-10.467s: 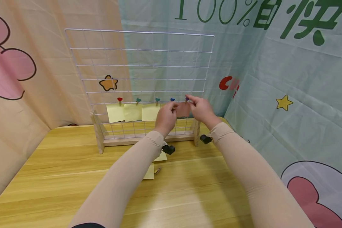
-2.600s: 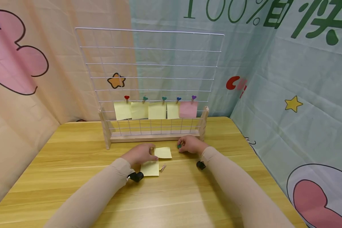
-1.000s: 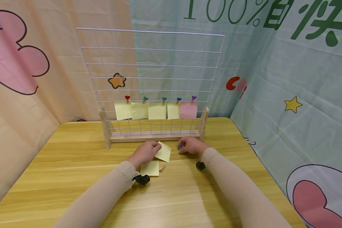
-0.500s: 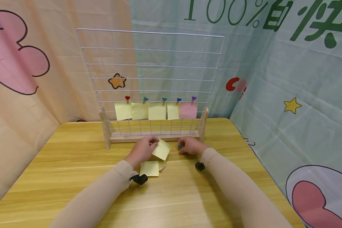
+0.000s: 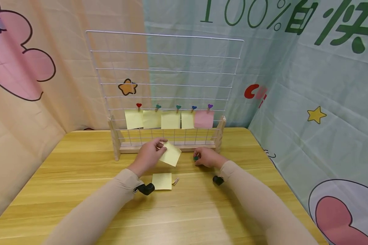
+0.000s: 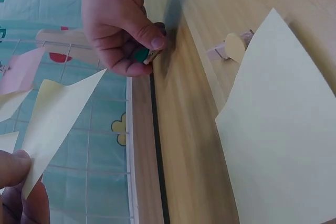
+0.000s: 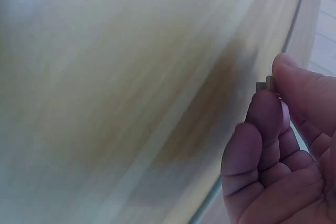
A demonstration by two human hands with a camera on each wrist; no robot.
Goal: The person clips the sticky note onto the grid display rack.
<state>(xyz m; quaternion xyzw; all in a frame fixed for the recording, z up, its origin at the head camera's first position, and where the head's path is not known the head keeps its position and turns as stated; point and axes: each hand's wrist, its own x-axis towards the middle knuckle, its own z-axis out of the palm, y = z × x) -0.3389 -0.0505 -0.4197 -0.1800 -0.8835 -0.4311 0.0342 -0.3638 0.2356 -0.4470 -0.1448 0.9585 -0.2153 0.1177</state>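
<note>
My left hand [image 5: 148, 154] pinches a yellow sticky note [image 5: 171, 154] by its left edge, above the table before the rack. In the left wrist view that sticky note [image 6: 60, 116] bends between thumb and fingers. My right hand [image 5: 209, 158], low by the rack's wooden base [image 5: 187, 149], pinches a small wooden clothespin [image 6: 151, 57] with a green ornament. The clothespin's tips [image 7: 265, 84] poke out between thumb and forefinger in the right wrist view. A white wire grid rack [image 5: 164, 35] carries several yellow notes [image 5: 134, 119] and one pink note [image 5: 203, 120], each under a heart clothespin.
On the wooden table [image 5: 184, 214] lies another yellow sticky note [image 5: 162, 181], with a clothespin [image 5: 176, 181] bearing a yellow ornament at its right. Printed cloth [image 5: 340, 136] hangs behind and to the right of the table.
The pink note now hangs pinned at the row's right end. My left hand has lifted a sticky note off the table, up and leftward. The right hand, holding its clothespin, has barely moved lately.
</note>
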